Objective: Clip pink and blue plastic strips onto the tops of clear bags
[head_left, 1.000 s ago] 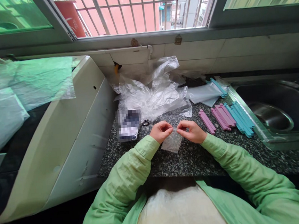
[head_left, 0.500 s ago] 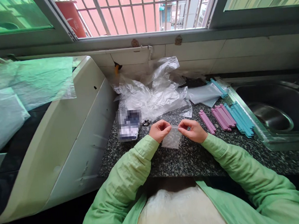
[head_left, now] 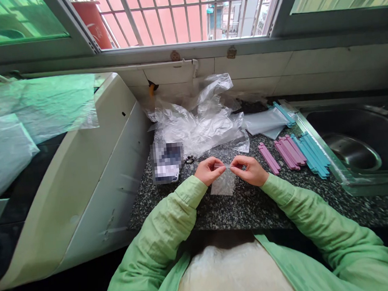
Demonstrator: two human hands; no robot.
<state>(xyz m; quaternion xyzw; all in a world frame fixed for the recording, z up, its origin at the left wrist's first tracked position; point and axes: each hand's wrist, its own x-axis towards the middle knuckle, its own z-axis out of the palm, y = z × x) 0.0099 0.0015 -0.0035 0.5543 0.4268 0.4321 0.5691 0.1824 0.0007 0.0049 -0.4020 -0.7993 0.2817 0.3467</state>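
Note:
Between my hands hangs a small clear plastic bag (head_left: 223,184), its top edge pinched on both sides. My left hand (head_left: 210,170) grips the bag's upper left part between thumb and fingers. On the other side, my right hand (head_left: 249,170) pinches the upper right end. The two hands are close together over the speckled counter (head_left: 234,212). To the right of my right hand lie pink bag-sealing clips (head_left: 269,158), with more pink clips (head_left: 289,152) and blue clips (head_left: 310,154) beyond them.
Crumpled clear plastic (head_left: 192,123) is heaped behind my hands. A blurred-out object (head_left: 167,162) lies to the left. Flat plastic bags (head_left: 266,122) and another blue clip (head_left: 284,113) are near the sink (head_left: 340,188). A large cream-coloured appliance (head_left: 91,172) borders the counter on the left.
My left hand has shifted slightly to the right, closer to my right hand. The small bag still hangs between them, a little lower.

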